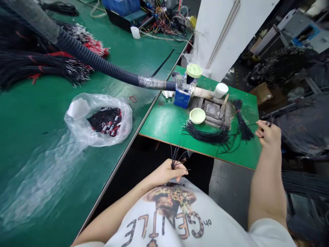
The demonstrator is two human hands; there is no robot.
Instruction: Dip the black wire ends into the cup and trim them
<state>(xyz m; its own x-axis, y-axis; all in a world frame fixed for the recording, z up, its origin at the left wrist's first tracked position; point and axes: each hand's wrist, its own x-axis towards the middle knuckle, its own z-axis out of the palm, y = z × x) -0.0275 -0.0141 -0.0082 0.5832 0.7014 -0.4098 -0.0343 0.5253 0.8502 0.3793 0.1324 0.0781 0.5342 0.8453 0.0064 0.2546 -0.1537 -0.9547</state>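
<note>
Close to my body, my left hand (168, 172) is closed around several thin black wires (174, 154), whose ends fan out above the fingers. My right hand (268, 134) is raised at the right edge of the small green table (164, 125), pinching the end of a thin dark wire (252, 124). Just left of that hand lies a tied bundle of black wires (240, 120). A larger wire bundle (208, 133) with bare silvery ends rests near the table's front edge. Behind it are a pale green bowl (197, 116) and a soldering pot (213, 109).
A corrugated hose (102, 65) crosses above the big green table (51, 113) to a blue box (182, 98). A plastic bag (77, 123) of small black and red parts stands there, with wire bundles (46, 65) behind. A white cup (221, 90) and a lidded tub (194, 70) stand beyond.
</note>
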